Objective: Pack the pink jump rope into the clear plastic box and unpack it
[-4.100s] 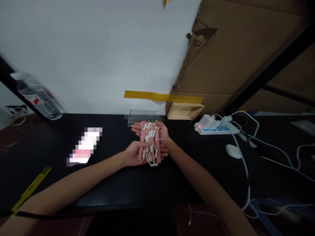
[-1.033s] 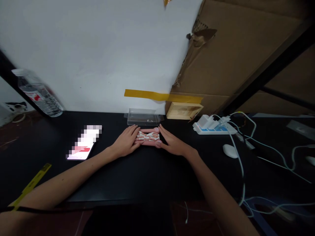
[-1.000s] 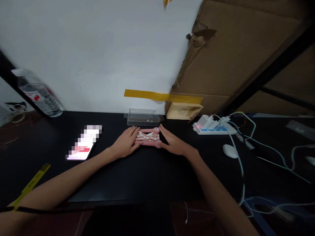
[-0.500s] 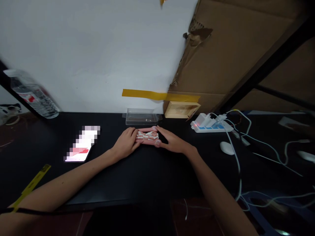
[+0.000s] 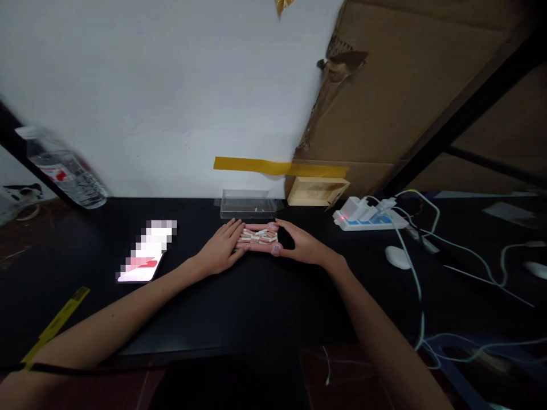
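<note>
A pink tray-like case (image 5: 260, 248) with rounded corners lies on the black table. Several small white and pink stick-like pieces (image 5: 258, 236) sit inside it, too small to make out in detail. My left hand (image 5: 219, 249) grips its left end, fingers over the far side and thumb along the near edge, hiding that end. At the right end, my right hand (image 5: 301, 244) holds the case between index finger and thumb, one at each corner. Just behind the case stands a clear plastic box (image 5: 247, 205).
A lit phone (image 5: 145, 253) lies to the left, with a water bottle (image 5: 68, 171) behind it. On the right are a white power strip (image 5: 370, 219), a white mouse (image 5: 397, 257) and loose cables. A shallow wooden box (image 5: 318, 191) leans by the cardboard (image 5: 384, 114).
The pieces in the case lie slightly differently, and my left fingers are straighter along its far side. The whole view has shifted slightly; both hands keep hold of the case.
</note>
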